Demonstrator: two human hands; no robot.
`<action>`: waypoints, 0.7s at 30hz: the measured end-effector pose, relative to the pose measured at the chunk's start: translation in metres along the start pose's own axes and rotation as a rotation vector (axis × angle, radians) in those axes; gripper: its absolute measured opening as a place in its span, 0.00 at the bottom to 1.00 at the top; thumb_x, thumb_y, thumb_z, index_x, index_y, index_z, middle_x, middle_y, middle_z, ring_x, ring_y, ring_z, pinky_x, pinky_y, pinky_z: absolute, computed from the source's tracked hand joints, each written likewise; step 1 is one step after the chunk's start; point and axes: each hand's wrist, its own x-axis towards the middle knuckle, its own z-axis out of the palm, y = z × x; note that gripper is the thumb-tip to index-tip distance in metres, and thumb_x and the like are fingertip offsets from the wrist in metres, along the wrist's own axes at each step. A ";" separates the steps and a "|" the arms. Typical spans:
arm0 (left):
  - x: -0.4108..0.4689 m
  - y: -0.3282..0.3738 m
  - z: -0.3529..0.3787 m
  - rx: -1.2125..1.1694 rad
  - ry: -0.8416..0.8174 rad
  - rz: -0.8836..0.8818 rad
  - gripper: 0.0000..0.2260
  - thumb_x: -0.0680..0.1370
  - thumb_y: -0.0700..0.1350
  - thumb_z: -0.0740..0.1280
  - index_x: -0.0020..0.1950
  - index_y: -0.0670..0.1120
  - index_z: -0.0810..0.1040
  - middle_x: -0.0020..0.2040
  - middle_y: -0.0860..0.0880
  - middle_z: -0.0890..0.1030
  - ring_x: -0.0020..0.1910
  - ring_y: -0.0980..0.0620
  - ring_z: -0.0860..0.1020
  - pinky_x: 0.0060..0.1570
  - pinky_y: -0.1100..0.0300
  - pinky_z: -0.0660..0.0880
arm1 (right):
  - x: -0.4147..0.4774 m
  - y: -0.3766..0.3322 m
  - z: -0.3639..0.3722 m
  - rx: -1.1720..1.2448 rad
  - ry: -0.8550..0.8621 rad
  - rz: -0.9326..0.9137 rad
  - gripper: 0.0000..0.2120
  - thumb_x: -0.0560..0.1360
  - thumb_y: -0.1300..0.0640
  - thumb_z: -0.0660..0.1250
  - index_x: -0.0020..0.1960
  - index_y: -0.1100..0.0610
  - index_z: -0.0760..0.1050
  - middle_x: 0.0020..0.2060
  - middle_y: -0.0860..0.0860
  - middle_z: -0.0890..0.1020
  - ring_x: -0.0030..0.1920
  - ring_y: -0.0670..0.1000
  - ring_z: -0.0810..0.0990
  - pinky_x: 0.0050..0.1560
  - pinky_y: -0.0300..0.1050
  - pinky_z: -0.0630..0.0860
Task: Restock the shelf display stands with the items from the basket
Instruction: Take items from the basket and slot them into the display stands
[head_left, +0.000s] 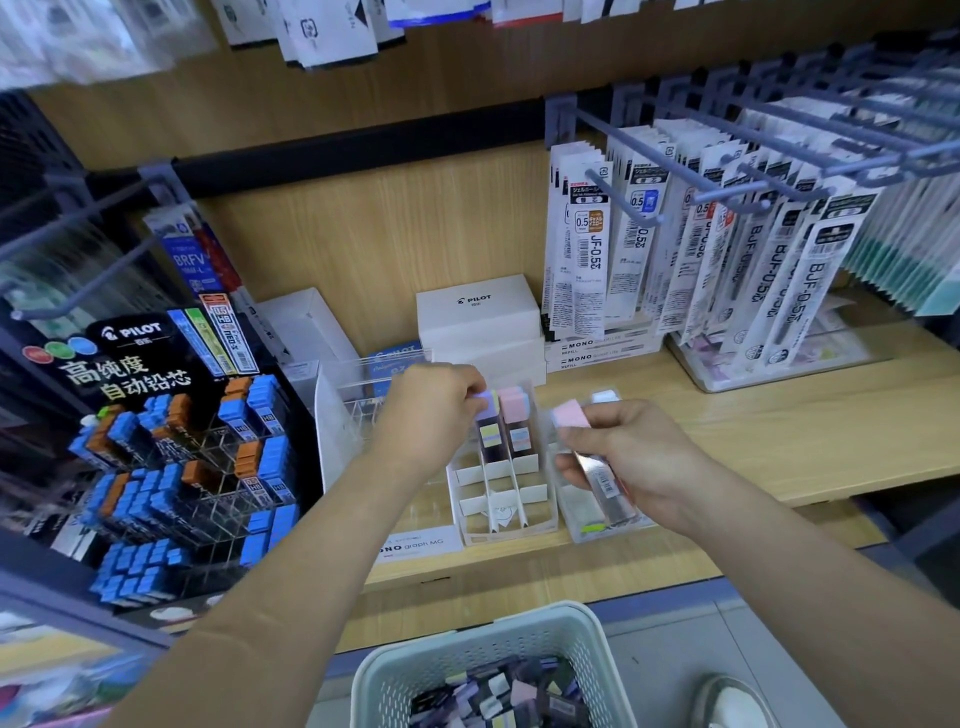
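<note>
A white display stand (501, 488) with slanted slots sits on the wooden shelf. Two lead cases stand in its top slots: a lavender-capped case (491, 431) and a pink-capped case (517, 426). My left hand (441, 402) pinches the cap of the lavender-capped case at the stand's upper left slot. My right hand (623, 457) grips a few lead cases, one with a pink cap (569, 413), over a clear plastic stand (608, 519) to the right. A pale green basket (467, 639) below the shelf holds several more cases.
A black Pilot lead display (171, 441) with blue and orange cases stands on the left. White Pilot boxes (478, 317) sit at the back. Refill packs hang from hooks (727, 249) at upper right. The wooden shelf (779, 431) extends to the right.
</note>
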 end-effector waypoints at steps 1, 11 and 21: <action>0.000 -0.001 0.003 0.047 -0.013 0.032 0.05 0.75 0.43 0.68 0.47 0.45 0.82 0.43 0.46 0.82 0.45 0.45 0.78 0.43 0.54 0.74 | 0.000 0.000 0.001 0.007 0.001 -0.001 0.03 0.74 0.68 0.69 0.48 0.66 0.79 0.38 0.61 0.81 0.32 0.53 0.82 0.36 0.46 0.82; 0.000 0.003 0.004 0.318 -0.005 0.134 0.09 0.75 0.44 0.66 0.55 0.51 0.78 0.47 0.49 0.81 0.53 0.47 0.75 0.52 0.54 0.60 | 0.001 0.000 -0.001 0.011 -0.008 0.050 0.07 0.80 0.65 0.63 0.57 0.62 0.75 0.34 0.58 0.80 0.31 0.53 0.79 0.32 0.45 0.80; 0.002 0.006 -0.010 0.291 -0.209 0.158 0.11 0.79 0.46 0.63 0.60 0.52 0.78 0.53 0.50 0.81 0.56 0.47 0.75 0.55 0.56 0.62 | -0.003 -0.002 0.003 0.043 -0.063 0.061 0.05 0.78 0.64 0.66 0.54 0.62 0.77 0.33 0.56 0.83 0.32 0.54 0.83 0.31 0.46 0.81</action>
